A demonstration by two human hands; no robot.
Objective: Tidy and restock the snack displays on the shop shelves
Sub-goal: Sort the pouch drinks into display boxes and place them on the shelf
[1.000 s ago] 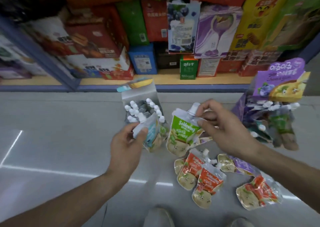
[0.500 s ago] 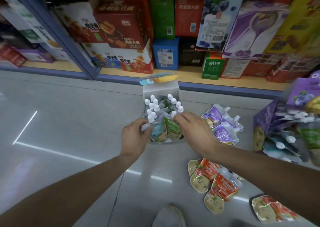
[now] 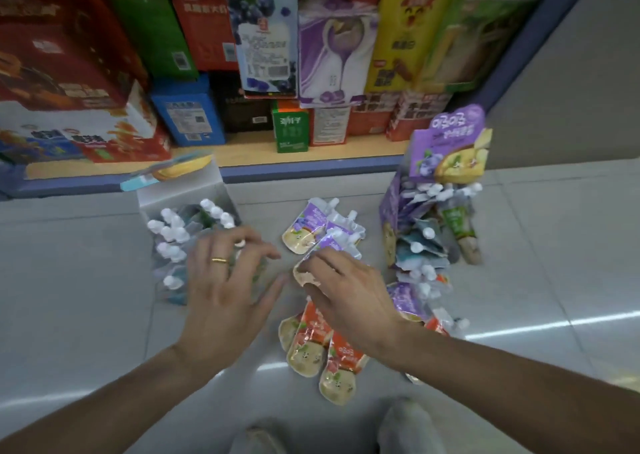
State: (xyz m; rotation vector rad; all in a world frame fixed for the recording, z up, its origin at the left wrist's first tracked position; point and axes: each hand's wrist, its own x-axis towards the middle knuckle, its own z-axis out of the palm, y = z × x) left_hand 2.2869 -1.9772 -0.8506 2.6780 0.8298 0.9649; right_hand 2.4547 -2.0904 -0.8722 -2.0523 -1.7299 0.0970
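The bottom shelf [image 3: 311, 162] runs along the far edge of the floor [image 3: 86, 280] and carries big snack boxes [image 3: 69, 82] standing close together. On the floor near the shelf edge stands a white display box [image 3: 180, 193] with its flap open, full of pouches with white caps [image 3: 166, 235]. To the right stands a purple display box [image 3: 446, 162], also crowded with pouches. Between the two boxes lie loose purple pouches [image 3: 304, 225], and nearer to the person lie red pouches [image 3: 311, 335] in a small heap. The left hand [image 3: 221, 287] hovers over the near side of the white box, fingers spread and holding nothing. The right hand [image 3: 349, 297] pinches one purple pouch [image 3: 329, 245] by its lower end, above the red heap. On the left hand there is a gold ring [image 3: 219, 260].
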